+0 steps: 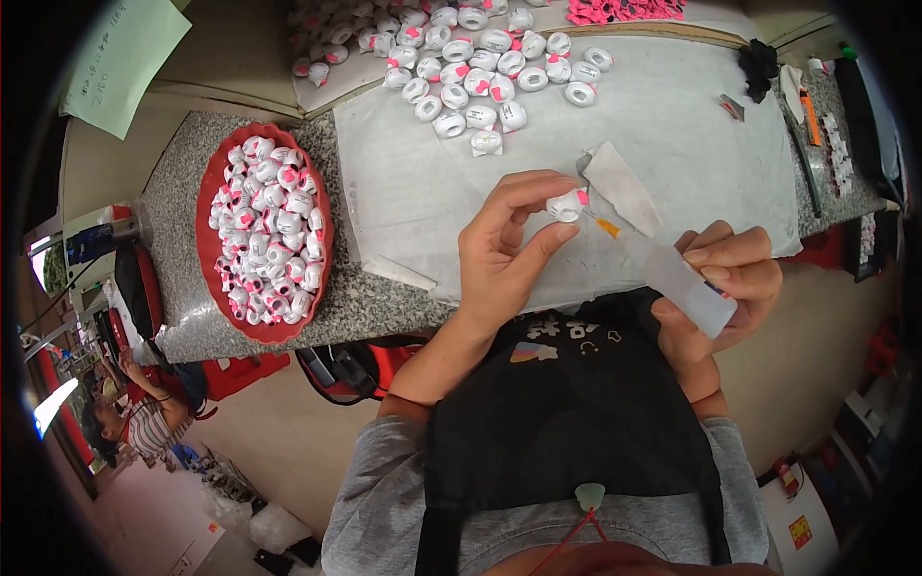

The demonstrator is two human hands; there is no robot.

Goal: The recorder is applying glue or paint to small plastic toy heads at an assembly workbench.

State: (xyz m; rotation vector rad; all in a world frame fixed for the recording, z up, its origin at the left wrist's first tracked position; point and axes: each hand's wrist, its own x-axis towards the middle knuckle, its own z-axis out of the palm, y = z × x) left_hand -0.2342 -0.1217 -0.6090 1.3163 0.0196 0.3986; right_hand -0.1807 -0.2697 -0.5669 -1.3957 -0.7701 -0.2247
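Between the thumb and fingers of my left hand (504, 235) is a small white figurine head with a pink bow (565, 206). My right hand (730, 274) grips a translucent whitish applicator bottle (706, 309), tilted so that its orange needle tip (607, 228) points at the figurine head. The thin needle ends close beside the head; whether it touches I cannot tell. Just beyond the tip, a pale folded strip (622, 187) lies on the white sheet (403, 202). Many similar white figurine heads (480, 82) are scattered at the far side of the sheet.
A red scalloped basin (204, 226) full of white and pink pieces stands on the granite counter to the left. Far back is a heap of small pink pieces (624, 10). At right lie a black crumpled cloth (759, 67) and an orange-handled tool (812, 117). Another person (158, 413) sits far left.
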